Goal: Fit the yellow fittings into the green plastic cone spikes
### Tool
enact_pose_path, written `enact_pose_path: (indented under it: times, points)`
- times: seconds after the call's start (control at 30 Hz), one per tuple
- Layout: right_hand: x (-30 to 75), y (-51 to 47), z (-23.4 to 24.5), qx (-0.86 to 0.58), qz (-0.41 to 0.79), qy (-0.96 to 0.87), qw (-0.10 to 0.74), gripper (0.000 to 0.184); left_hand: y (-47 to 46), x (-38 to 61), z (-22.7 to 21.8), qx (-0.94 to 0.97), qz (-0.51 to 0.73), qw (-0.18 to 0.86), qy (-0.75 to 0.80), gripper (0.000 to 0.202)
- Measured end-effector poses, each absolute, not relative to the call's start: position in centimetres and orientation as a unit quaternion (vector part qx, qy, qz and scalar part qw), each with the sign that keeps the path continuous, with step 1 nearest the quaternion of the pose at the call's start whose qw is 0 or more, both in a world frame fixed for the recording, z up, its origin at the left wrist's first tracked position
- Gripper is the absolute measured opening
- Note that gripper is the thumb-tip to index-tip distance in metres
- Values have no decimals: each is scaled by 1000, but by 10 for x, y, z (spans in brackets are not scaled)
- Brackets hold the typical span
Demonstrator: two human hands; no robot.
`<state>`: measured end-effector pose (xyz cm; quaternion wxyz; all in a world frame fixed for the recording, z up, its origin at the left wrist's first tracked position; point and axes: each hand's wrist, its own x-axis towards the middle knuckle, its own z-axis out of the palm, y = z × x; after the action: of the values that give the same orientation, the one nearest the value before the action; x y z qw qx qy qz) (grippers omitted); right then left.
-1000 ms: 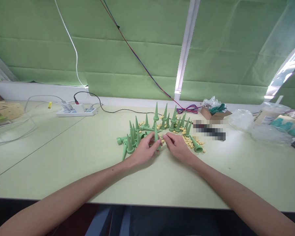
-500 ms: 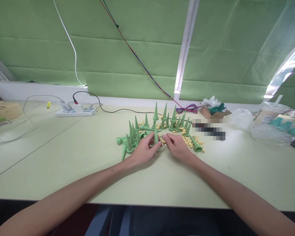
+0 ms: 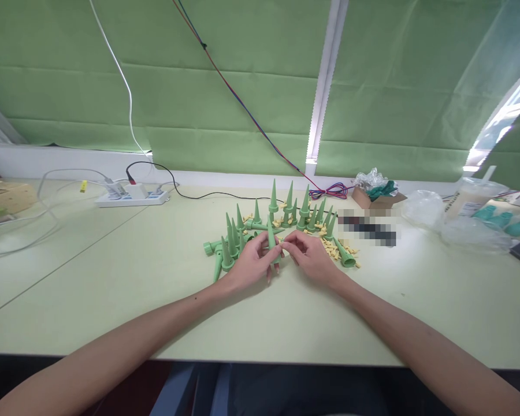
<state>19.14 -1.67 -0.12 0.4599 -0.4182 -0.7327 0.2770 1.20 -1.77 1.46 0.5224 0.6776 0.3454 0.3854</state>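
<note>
My left hand [image 3: 252, 264] is closed round a green plastic cone spike [image 3: 271, 237], held upright just above the table. My right hand [image 3: 312, 257] meets it fingertip to fingertip, pinching something small near the cone's base that I cannot make out. Behind both hands stands a cluster of green cone spikes [image 3: 290, 211], some upright, some lying flat at the left [image 3: 219, 257]. Small yellow pieces [image 3: 331, 248] lie scattered among them, with one green cone [image 3: 343, 256] lying on its side to the right.
A pale green table [image 3: 112, 271] carries a white power strip [image 3: 132, 198] with cables at the back left. A cardboard box with plastic wrap [image 3: 377, 193], clear bags [image 3: 455, 222] and teal pieces [image 3: 502, 219] sit at the right. Green blinds hang behind.
My hands drew slightly closer together and my fingertips now touch at the cone; the cone in my left hand sits a little higher. The view shifted slightly.
</note>
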Motion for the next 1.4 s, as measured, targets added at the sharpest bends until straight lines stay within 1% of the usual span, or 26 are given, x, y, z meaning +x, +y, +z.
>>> enact_pose_path:
  times: [0.23, 0.47, 0.7, 0.97, 1.3, 1.4]
  points:
    - [192, -16, -3, -393, 290, -735, 470, 18, -18, 12, 16, 670, 397, 522, 348, 35]
    - [192, -16, -3, -382, 320, -736, 458, 17, -16, 12, 17, 660, 420, 502, 368, 36]
    - [192, -15, -5, -393, 299, -743, 452, 19, -14, 10, 13, 666, 416, 494, 373, 38]
    - [192, -16, -5, -391, 296, -750, 444, 23, -14, 10, 11, 674, 410, 483, 379, 39]
    - [191, -17, -3, -422, 241, -764, 425, 38, -17, 12, 11, 670, 401, 501, 372, 37]
    - [191, -16, -4, -429, 232, -764, 423, 40, -17, 11, 10, 677, 395, 499, 370, 35]
